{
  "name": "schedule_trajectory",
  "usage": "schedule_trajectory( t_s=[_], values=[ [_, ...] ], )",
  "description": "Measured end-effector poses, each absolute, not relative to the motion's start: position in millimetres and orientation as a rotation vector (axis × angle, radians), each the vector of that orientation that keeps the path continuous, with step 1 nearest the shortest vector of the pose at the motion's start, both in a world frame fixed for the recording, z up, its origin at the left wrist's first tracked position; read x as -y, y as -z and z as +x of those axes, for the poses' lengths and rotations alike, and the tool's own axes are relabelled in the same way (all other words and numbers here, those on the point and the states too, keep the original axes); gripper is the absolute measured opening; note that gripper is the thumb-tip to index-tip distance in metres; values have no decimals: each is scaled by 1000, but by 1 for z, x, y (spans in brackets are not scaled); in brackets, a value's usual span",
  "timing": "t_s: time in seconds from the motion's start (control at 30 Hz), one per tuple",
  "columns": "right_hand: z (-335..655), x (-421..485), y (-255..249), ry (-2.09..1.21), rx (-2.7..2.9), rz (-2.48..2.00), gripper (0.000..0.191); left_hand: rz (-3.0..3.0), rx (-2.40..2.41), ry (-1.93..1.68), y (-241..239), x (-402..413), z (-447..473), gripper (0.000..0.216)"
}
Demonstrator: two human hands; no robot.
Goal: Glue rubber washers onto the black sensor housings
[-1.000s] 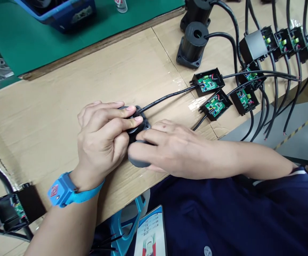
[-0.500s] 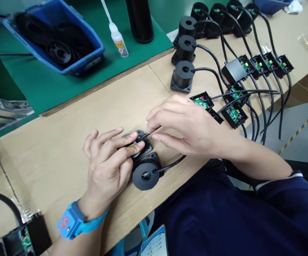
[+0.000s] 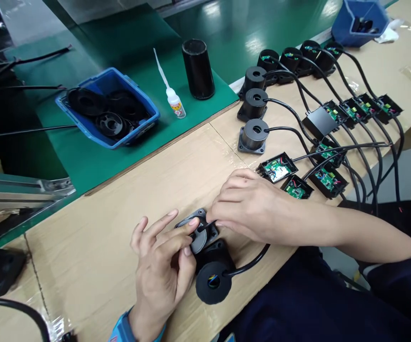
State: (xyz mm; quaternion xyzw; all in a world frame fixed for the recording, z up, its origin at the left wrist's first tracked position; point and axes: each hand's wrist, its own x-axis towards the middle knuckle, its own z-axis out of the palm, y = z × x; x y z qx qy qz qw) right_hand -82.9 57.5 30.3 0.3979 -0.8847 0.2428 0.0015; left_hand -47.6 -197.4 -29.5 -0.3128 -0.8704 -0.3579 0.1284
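Observation:
My left hand (image 3: 166,261) pinches the edge of a round black cap (image 3: 198,241) with thumb and index finger, the other fingers spread. The cap lies at a square-flanged black housing (image 3: 210,231); part of both is hidden by my fingers. From the cap a black cable (image 3: 208,225) runs into my right hand (image 3: 250,204), whose fingers are closed on it close to the cap. Just in front, touching or nearly so, a second black housing carries a tilted round cap (image 3: 213,283) with a cable and coloured wires in its centre hole.
Several finished-looking black housings (image 3: 255,135) with cables stand at the right, joined to open boxes with green circuit boards (image 3: 278,168). On a green mat are a blue bin (image 3: 110,135) of black parts, a dropper bottle (image 3: 176,103) and a black cylinder (image 3: 198,71).
The camera view has shifted, so the bench sits lower in it. My left fingers have gone from pressing on top to pinching the cap, and my right hand is closer to it.

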Motion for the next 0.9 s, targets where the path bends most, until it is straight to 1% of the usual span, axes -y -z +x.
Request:
schedule_trajectory(
  t_s=[0.13,0.3,0.53,0.7,0.8,0.9],
  values=[
    [-81,-59,-31,-790,2787,1223,17,-960,2546,890,24,195,-47,24],
    [-79,-60,-34,-822,2832,1194,14,-948,2538,782,16,193,-45,26],
    [-83,-59,-30,-866,2848,1181,21,-944,2540,696,11,191,-47,23],
    [-84,-56,-20,-845,2834,1191,16,-953,2513,497,8,189,-46,15],
    [-85,-56,-16,-810,2834,1204,11,-983,2537,460,7,191,-48,3],
    [-85,-55,-12,-790,2799,1207,11,-1022,2604,534,8,194,-50,20]
  ],
)
